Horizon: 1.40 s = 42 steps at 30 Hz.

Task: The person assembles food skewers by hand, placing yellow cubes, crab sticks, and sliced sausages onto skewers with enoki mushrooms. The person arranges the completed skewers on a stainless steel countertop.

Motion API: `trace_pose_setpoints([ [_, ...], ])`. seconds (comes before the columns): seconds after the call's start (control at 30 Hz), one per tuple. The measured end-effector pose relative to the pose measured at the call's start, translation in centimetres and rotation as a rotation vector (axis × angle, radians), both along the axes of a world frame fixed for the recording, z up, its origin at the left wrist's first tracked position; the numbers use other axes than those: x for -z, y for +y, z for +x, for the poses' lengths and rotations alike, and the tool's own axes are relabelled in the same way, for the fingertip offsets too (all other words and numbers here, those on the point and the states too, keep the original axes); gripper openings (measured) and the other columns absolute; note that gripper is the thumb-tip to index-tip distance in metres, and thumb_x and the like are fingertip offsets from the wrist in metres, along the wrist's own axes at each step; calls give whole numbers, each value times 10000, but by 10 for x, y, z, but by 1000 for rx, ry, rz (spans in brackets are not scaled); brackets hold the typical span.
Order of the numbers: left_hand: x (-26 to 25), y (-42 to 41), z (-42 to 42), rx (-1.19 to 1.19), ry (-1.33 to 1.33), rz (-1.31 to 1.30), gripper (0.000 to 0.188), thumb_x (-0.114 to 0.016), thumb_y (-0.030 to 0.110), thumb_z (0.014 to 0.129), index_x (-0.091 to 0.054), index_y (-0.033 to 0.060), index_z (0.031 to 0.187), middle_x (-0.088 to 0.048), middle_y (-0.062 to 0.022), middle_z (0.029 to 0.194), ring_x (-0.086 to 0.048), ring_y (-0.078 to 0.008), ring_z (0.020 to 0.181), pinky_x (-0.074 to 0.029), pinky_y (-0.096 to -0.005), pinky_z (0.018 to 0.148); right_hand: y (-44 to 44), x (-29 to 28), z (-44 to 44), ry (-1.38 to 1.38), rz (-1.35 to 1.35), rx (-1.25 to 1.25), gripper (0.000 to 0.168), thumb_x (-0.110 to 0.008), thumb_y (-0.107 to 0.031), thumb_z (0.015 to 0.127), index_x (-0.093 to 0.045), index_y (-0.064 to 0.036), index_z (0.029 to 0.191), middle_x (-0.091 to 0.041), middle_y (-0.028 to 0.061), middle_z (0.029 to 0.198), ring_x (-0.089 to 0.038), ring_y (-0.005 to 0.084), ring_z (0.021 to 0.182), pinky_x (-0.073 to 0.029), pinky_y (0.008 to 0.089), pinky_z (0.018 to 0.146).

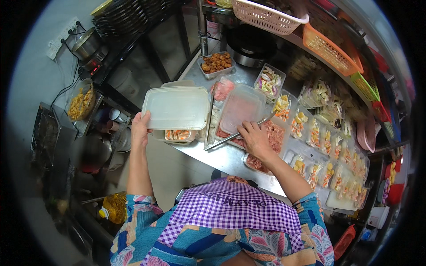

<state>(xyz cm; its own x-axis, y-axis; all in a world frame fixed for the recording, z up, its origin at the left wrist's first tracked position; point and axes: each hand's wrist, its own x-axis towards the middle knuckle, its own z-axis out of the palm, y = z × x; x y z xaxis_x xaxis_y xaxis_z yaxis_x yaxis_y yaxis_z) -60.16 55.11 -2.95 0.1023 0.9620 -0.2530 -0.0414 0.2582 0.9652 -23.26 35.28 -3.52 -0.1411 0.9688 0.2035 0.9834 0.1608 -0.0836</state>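
Observation:
My left hand (141, 128) grips the left edge of a translucent plastic lid (176, 108). Under the lid is a plastic tub, where orange-and-white crab sticks (177, 134) show at the front edge. Fingers of my right hand (254, 138) are on one arm of splayed metal tongs (223, 142), above the meat tubs. To the right of that hand, minced meat (275, 136) fills a plastic tub, and a second lid (244, 108) lies over sliced meat just beyond. A smaller tub of minced meat (257, 163) is partly hidden by my right forearm.
Several clear packs with crab sticks (314, 133) line the steel table (196, 153) on the right. Fried pieces in a tub (216, 65), a vegetable tub (270, 79) and a black round appliance (251, 45) stand at the back. Plastic baskets (269, 16) hang over the far edge.

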Motion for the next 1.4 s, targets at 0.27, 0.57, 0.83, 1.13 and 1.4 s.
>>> trace_pose_setpoints([
  [0.27, -21, -16, 13, 13, -248, -11, 309, -622, 179, 899, -528, 32, 1153, -631, -77, 1064, -619, -156, 943, -504, -321, 807, -15, -9, 21, 139, 89, 27, 377, -701, -77, 643, -561, -124, 990, -566, 48, 1049, -529, 256, 996, -388, 405, 781],
  [0.57, -28, -72, 107, 58, -470, 6, 495, -586, -29, 859, -391, 51, 1308, -547, -134, 1238, -575, -220, 1108, -485, -398, 961, -30, -6, 16, 236, 135, -73, 207, -752, -185, 637, -654, -152, 816, -558, 26, 842, -550, 264, 848, -429, 415, 708],
  [0.83, -35, -84, 166, 75, -434, 43, 381, -527, 35, 931, -378, 100, 1276, -546, -106, 1206, -572, -217, 1075, -544, -416, 820, -66, -50, 68, 423, 27, -197, 275, -762, -92, 650, -699, -155, 910, -611, 11, 917, -558, 249, 955, -425, 372, 842],
  [1.13, 20, -129, 213, 216, -348, -291, 357, -548, 177, 966, -378, 105, 1271, -545, -109, 1192, -611, -257, 963, -575, -396, 672, -148, -68, 152, 373, -24, -95, 204, -737, -66, 649, -649, -86, 832, -596, 50, 888, -545, 291, 969, -450, 396, 847],
  [1.4, 15, -117, 192, 663, 194, -360, 401, -511, 399, 974, -559, 1, 953, -630, -91, 732, -588, -145, 501, -461, -255, 420, -200, -104, 178, 368, -4, -11, 218, -721, -24, 609, -644, -79, 805, -590, 53, 838, -564, 282, 908, -463, 394, 797],
])
